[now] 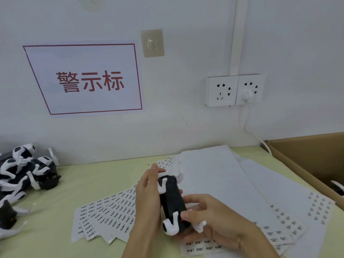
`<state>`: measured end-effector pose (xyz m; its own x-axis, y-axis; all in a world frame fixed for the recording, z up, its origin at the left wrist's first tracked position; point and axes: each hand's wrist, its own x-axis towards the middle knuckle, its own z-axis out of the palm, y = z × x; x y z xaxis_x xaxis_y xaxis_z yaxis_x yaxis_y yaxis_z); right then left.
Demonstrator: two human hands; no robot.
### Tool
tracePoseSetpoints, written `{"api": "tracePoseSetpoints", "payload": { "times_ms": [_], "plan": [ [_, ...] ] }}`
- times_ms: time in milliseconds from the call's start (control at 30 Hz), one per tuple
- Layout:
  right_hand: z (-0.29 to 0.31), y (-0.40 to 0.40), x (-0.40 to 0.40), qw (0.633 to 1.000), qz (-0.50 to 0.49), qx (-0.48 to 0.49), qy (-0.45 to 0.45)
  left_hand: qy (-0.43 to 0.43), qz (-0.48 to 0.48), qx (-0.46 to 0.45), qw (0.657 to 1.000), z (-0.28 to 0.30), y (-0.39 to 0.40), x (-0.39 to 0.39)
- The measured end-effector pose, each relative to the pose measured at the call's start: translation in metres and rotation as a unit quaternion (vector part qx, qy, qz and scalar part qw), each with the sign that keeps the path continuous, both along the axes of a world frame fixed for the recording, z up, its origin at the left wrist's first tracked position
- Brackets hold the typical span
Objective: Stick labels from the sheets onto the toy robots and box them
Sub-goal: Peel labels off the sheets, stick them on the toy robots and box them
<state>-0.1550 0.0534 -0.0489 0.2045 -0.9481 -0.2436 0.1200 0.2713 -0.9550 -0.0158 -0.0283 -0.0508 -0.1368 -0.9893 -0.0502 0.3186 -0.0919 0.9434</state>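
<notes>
A black toy robot [172,200] with white legs is held belly-up above the table, between both hands. My left hand [147,198] grips its left side, fingers curled round the far end. My right hand [208,216] holds the near end, thumb pressed on the black underside near a small red spot. Fanned label sheets [109,215] lie under and left of the hands. More label sheets [286,226] lie to the right. A cardboard box [305,161] stands at the right edge, with one robot [337,187] partly visible inside.
A pile of black and white toy robots [24,174] lies at the far left of the yellow-green table [55,202]. Blank white backing sheets [214,174] spread across the middle right. The wall behind carries a red-bordered sign [87,79], sockets [235,90] and a white cable [255,135].
</notes>
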Motion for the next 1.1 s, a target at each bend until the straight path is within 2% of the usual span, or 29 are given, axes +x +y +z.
{"api": "tracePoseSetpoints", "payload": {
  "times_ms": [167, 233, 267, 300, 333, 367, 400, 433, 467, 500, 533, 567, 600, 667, 733, 933, 1000, 1033, 1100],
  "plan": [
    [0.004, 0.0, -0.014, 0.999, -0.042, -0.031, 0.007, -0.035, 0.003, -0.007, 0.999, -0.007, -0.004, -0.006],
    [0.004, 0.004, -0.027, 0.993, -0.105, -0.045, 0.011, -0.043, 0.005, -0.023, 0.999, -0.009, -0.005, -0.004],
    [0.004, 0.007, -0.036, 0.983, -0.173, -0.059, -0.009, -0.046, 0.004, -0.028, 0.999, -0.01, -0.006, -0.003],
    [0.006, 0.011, -0.046, 0.961, -0.255, -0.082, -0.069, -0.048, 0.005, -0.029, 0.998, -0.01, -0.005, -0.002],
    [0.006, 0.016, -0.061, 0.924, -0.335, -0.12, -0.14, -0.05, 0.007, -0.03, 0.998, -0.01, -0.005, -0.002],
    [0.01, 0.019, -0.076, 0.853, -0.432, -0.13, -0.263, -0.053, 0.008, -0.029, 0.998, -0.01, -0.005, -0.002],
    [0.008, 0.025, -0.096, 0.801, -0.482, -0.163, -0.315, -0.055, 0.007, -0.029, 0.998, -0.01, -0.004, -0.003],
    [0.009, 0.032, -0.114, 0.792, -0.48, -0.184, -0.33, -0.057, 0.003, -0.029, 0.998, -0.01, -0.003, -0.004],
    [0.01, 0.042, -0.119, 0.808, -0.489, -0.211, -0.252, -0.062, -0.005, -0.031, 0.998, -0.01, -0.003, -0.004],
    [0.001, 0.045, -0.127, 0.803, -0.515, -0.249, -0.169, -0.069, -0.014, -0.034, 0.997, -0.009, -0.002, -0.005],
    [-0.006, 0.046, -0.135, 0.801, -0.502, -0.226, -0.235, -0.079, -0.022, -0.037, 0.996, -0.009, -0.001, -0.006],
    [-0.01, 0.042, -0.136, 0.776, -0.514, -0.208, -0.299, -0.091, -0.027, -0.043, 0.995, -0.009, 0.0, -0.006],
    [-0.01, 0.042, -0.127, 0.789, -0.533, -0.187, -0.242, -0.105, -0.031, -0.05, 0.993, -0.01, 0.0, -0.006],
    [-0.006, 0.033, -0.111, 0.845, -0.492, -0.111, -0.18, -0.143, -0.034, -0.062, 0.987, -0.011, 0.001, -0.006],
    [-0.006, 0.023, -0.095, 0.876, -0.462, -0.093, -0.096, -0.183, -0.033, -0.066, 0.98, -0.011, 0.002, -0.005],
    [-0.022, 0.004, -0.079, 0.903, -0.416, -0.097, 0.053, -0.252, -0.018, -0.108, 0.962, 0.002, 0.005, 0.006],
    [-0.029, 0.0, -0.08, 0.911, -0.398, -0.096, 0.043, -0.295, 0.0, -0.12, 0.948, 0.006, -0.003, 0.015],
    [-0.032, -0.004, -0.084, 0.915, -0.395, -0.084, -0.005, -0.326, 0.004, -0.12, 0.938, 0.01, -0.01, 0.021],
    [-0.036, -0.01, -0.086, 0.912, -0.399, -0.079, -0.049, -0.412, -0.009, -0.118, 0.904, 0.021, -0.029, 0.039]
  ]
}}
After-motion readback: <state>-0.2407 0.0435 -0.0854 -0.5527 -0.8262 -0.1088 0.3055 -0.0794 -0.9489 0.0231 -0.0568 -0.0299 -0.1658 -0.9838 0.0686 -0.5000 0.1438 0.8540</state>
